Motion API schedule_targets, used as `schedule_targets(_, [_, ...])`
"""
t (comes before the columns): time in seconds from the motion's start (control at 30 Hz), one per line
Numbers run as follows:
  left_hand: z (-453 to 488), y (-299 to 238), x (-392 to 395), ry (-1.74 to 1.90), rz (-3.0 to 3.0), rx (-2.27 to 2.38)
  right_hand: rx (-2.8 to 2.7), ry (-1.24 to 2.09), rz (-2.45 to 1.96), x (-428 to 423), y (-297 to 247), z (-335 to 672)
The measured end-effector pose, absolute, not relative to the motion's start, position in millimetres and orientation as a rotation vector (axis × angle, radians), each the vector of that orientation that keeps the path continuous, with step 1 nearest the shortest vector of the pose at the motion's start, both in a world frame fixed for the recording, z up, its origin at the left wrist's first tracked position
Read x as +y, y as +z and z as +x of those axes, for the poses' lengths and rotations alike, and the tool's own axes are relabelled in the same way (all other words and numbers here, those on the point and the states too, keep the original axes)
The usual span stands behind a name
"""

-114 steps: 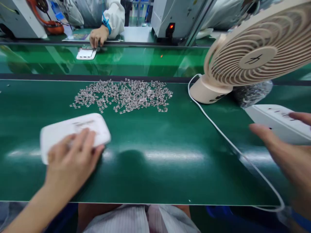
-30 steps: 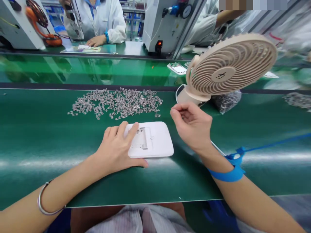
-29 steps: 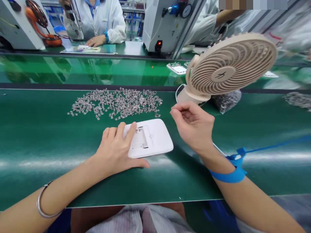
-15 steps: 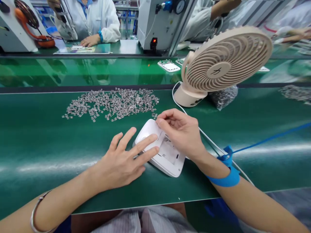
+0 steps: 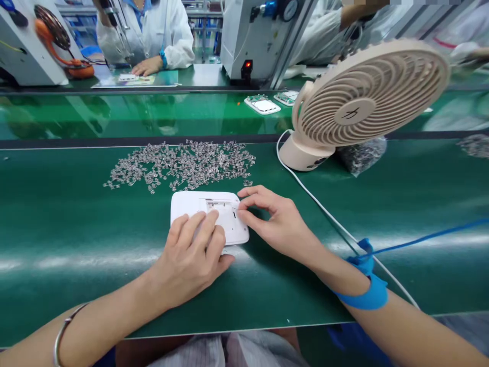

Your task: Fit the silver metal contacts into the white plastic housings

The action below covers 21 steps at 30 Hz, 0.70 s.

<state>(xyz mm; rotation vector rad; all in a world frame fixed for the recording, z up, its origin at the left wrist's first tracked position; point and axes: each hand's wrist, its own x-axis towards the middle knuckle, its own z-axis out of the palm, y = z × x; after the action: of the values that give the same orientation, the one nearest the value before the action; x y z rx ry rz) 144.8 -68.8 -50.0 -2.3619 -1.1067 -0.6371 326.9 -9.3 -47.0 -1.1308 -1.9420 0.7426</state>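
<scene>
A white plastic housing (image 5: 179,204) lies on the green bench close in front of me, its long side running left to right. A recessed compartment with small slots opens in its right half. My left hand (image 5: 194,255) is closed over the near edge, fingers bent on top and thumb at the near side. At the right end, my right hand (image 5: 275,216) pinches with thumb and fingertips beside the compartment. Whatever sits in that pinch is too small to make out. Just beyond the housing spreads a pile of small metal clips (image 5: 183,165).
A beige fan (image 5: 355,109) stands at the back right, its white cable (image 5: 321,204) running toward me. Behind it is a clear bag (image 5: 361,155) of small parts. A blue wrist strap (image 5: 367,295) and cord circle my right wrist. Across the green belt (image 5: 191,114), a co-worker's hand (image 5: 147,66) rests on the work.
The housing has turned from a slant to nearly level and shifted left. My left fingers have drawn in over it. My right hand has moved to its right end.
</scene>
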Motion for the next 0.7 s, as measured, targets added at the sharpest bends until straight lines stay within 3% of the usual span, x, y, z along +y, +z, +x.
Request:
schedule_targets(0.33, [149,-53,-73,-0.624,-2.355,-1.056,-2.101,0.674,-1.061,-8,-48,318])
schedule_targets(0.7, [152,-57,-77,-0.541,-2.375,-1.063,-2.144,0.312,-1.099,-17,-56,312])
